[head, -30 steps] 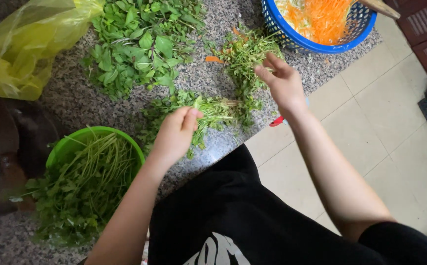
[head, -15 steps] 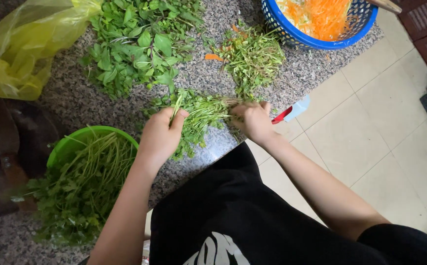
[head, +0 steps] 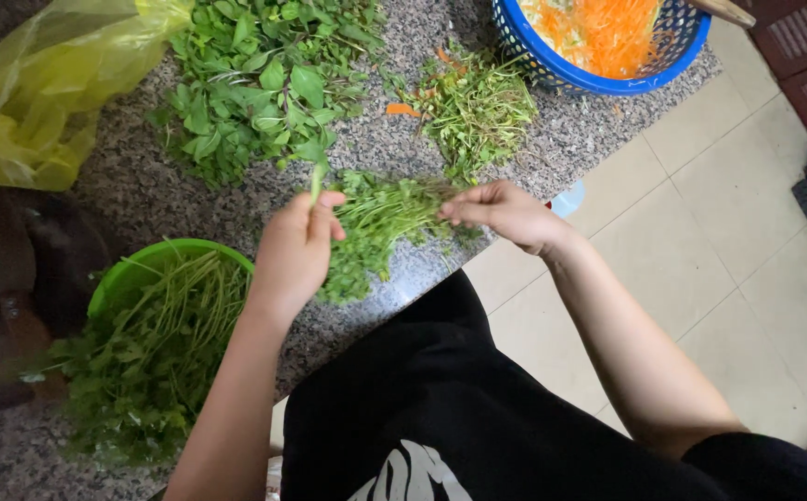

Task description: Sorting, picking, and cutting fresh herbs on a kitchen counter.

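- Leafy green herb bunch with thin stems (head: 375, 227): lies across the near edge of the speckled grey granite bench (head: 143, 190), between the two hands, directly in front of the person in the black top. The leafy end points toward the left hand and the stem end toward the right, so each end is within reach of one hand.
- Left hand (head: 294, 252): fingers curled together around the leafy end, with a single sprig pinched upright between thumb and fingertips. The grip appears to separate one stem from the mass.
- Right hand (head: 505, 211): fingers pressed together, pinching the stem ends and steadying the bunch against the pull of the other hand.
- Round green plastic bowl (head: 116, 283): stands at the bench edge beside the left forearm, filled with long green stalks, close enough for a short reach.
- Pile of broad-leaved greens (head: 255, 83): rests farther back on the bench, apart from the bunch.
- Smaller heap of fine trimmed sprigs (head: 477, 107): lies just beyond the right hand, near a few orange scraps.
- Blue perforated plastic basket (head: 552, 70): sits at the far corner, holding shredded orange and pale vegetable strips.
- Crumpled yellow plastic bag (head: 41, 83): lies at the far left.
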